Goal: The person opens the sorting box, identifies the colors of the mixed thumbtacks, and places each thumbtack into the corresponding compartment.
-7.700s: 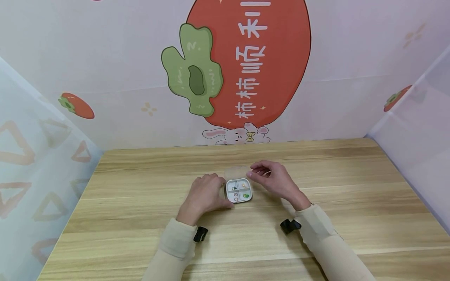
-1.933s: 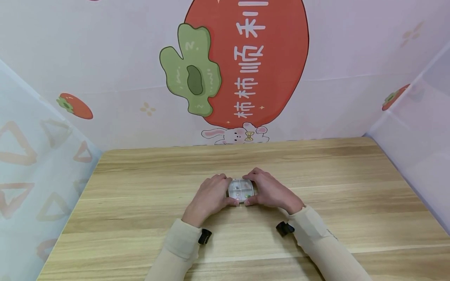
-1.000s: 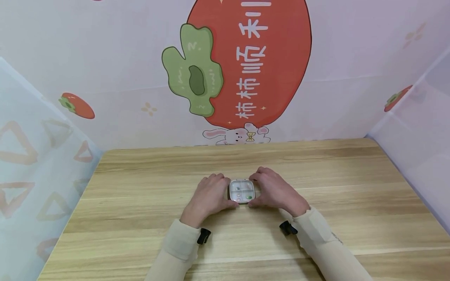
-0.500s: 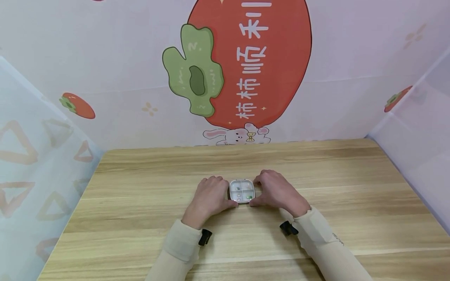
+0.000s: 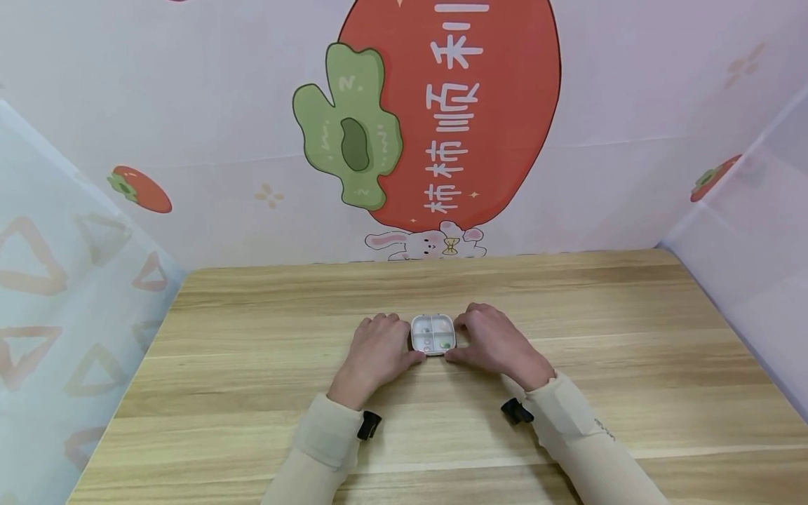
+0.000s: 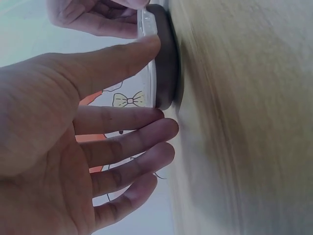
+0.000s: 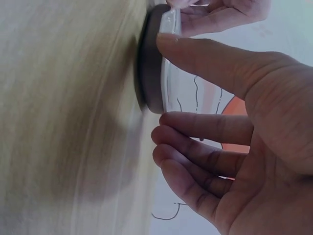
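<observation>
A small square pill box (image 5: 433, 334) with a clear lid and four-way dividers, its body dark at the sides, sits between both hands on the wooden table. Small coloured pieces lie in its compartments, among them a green one (image 5: 445, 344) at near right. My left hand (image 5: 376, 353) holds the box's left side, thumb on the near edge and index fingertip at the side. On the other side my right hand (image 5: 499, 345) grips it in the same way. In the left wrist view, the thumb (image 6: 117, 61) presses the rim of the lid, which lies down over the box.
The wooden table (image 5: 265, 308) reaches back to a white wall sheet (image 5: 221, 126) printed with a big persimmon and a rabbit. More printed sheets stand at the left and right sides. Black wrist straps (image 5: 369, 425) show at the sleeves.
Several seconds ago the lid stood raised at the back with the right hand beside it; it has come down. In the last half second the box has shifted slightly away from the body.
</observation>
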The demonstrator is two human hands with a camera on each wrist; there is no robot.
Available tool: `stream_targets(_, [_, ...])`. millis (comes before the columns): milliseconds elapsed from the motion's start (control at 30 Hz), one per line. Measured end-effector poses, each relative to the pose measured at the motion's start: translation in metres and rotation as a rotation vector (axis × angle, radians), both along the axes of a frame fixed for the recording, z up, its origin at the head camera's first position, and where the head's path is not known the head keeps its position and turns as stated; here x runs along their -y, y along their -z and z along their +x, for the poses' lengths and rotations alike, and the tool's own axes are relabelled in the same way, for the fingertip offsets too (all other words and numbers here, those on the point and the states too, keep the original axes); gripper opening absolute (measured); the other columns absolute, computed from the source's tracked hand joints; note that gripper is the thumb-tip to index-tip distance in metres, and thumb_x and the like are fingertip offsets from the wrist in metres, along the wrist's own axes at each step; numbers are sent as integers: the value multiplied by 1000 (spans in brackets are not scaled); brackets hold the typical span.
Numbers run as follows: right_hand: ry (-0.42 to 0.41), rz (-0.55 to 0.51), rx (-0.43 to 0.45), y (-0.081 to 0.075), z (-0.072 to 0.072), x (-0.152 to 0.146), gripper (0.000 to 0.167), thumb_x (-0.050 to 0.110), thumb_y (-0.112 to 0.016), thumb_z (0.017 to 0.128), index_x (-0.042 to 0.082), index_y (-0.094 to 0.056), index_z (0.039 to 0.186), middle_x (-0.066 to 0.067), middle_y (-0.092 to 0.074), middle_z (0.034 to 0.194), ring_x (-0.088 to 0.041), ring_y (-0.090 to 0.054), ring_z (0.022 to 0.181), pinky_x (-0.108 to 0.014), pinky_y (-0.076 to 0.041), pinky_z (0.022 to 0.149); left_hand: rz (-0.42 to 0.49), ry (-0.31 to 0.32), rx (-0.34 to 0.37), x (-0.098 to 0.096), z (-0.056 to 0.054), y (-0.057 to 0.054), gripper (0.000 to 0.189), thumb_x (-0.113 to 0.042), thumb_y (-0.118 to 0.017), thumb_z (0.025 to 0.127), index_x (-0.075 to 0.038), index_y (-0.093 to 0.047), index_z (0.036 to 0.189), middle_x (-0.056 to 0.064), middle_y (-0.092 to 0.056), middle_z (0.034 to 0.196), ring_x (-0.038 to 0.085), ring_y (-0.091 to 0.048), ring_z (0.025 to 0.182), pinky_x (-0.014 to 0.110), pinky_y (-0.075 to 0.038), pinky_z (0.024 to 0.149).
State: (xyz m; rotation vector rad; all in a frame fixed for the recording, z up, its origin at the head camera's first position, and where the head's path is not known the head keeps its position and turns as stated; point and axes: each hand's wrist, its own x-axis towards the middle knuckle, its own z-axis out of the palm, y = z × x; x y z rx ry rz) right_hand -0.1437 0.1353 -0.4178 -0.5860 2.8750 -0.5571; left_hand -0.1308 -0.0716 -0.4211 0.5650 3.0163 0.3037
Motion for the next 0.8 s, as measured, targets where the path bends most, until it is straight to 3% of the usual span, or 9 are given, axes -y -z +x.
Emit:
stream_targets(233, [-1, -38, -47, 4, 1, 0, 41, 26, -90, 78, 0, -76, 106, -6, -65, 91, -18, -53, 78, -36, -48, 75, 19, -60, -29, -2, 0, 3, 35, -42, -86, 81, -12, -69, 79, 3, -63, 78, 25, -60, 77, 46, -50, 78])
stream_targets(433, [20, -50, -76, 6, 0, -1, 37, 22, -89, 80, -1, -76, 106, -6, -66, 90, -17, -56, 78, -37, -50, 76, 103, -114, -44, -5, -1, 4, 29, -35, -87, 81, -11, -73, 77, -1, -61, 70, 18, -53, 64, 40, -48, 66])
stream_targets(800, [45, -68, -109, 9, -1, -1, 31, 17, -85, 83, -3, -76, 104, -9, -67, 92, -20, -59, 81, -39, -52, 77, 154, -122, -45, -6, -3, 7, 17, -26, -85, 84, -11, -78, 83, -3, -64, 71, 14, -51, 60, 33, -44, 57])
